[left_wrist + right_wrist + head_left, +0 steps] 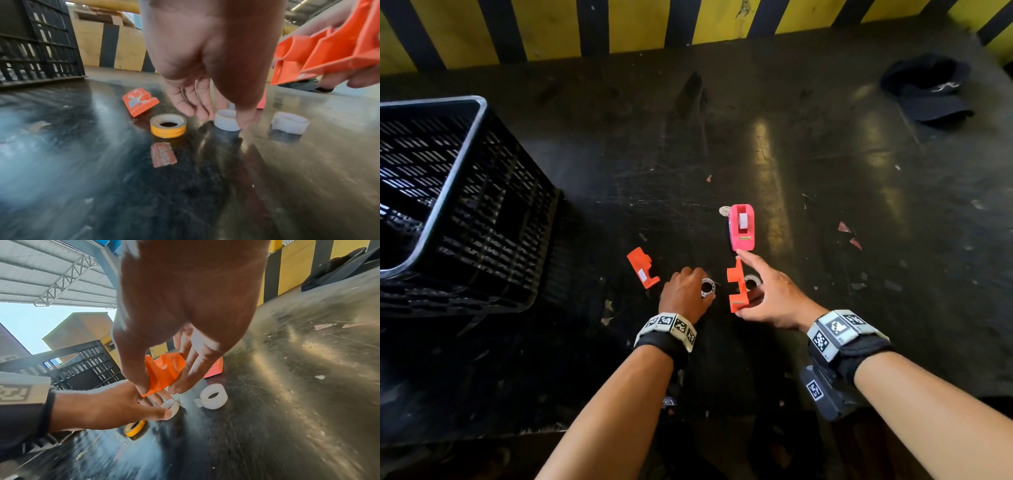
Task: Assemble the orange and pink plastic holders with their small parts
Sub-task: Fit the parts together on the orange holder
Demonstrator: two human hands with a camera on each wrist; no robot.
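— Orange plastic first: how many holder pieces do you count?

— Two. One orange plastic holder half (736, 287) is pinched edge-up in the right hand (774, 298), thumb at its near end and fingers at the far end. The second orange holder half (643, 268) lies flat to the left, a pale label on it.

— And the left hand (683, 296)?

— Fingertips curled around a small white plastic ring (227, 120) standing on the black, scuffed tabletop (825, 205).

— Other small parts?

— A second white ring (213, 396) just beside the right hand, and one yellow tape roll (168, 125) under the left hand. A torn reddish label scrap (164, 154) has print too blurred to read, perhaps "JAMG".

— Further away?

— One pink plastic holder (742, 226) upright, a white roll in it. A black slotted crate (465, 212) stands left, a dark cap (928, 89) far right, and a yellow-and-black striped wall (637, 24) behind.
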